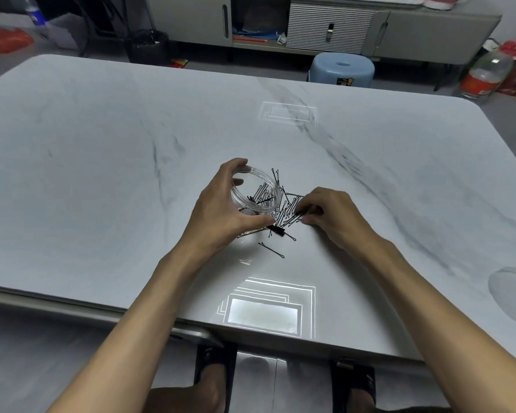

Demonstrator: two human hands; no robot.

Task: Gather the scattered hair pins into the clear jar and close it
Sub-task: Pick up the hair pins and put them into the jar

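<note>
left hand [221,210] clasping tilted clear jar [255,193], right hand [329,216] pinching hair pins [289,211] beside it

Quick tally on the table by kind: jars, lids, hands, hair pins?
Clear jar: 1
Apparent lid, table's right edge: 1
Hands: 2, left hand, right hand
Hair pins: tangled, uncountable
Total counted: 4

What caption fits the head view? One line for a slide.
Left hand tilts the clear jar while the right hand pinches hair pins from the table.
</note>
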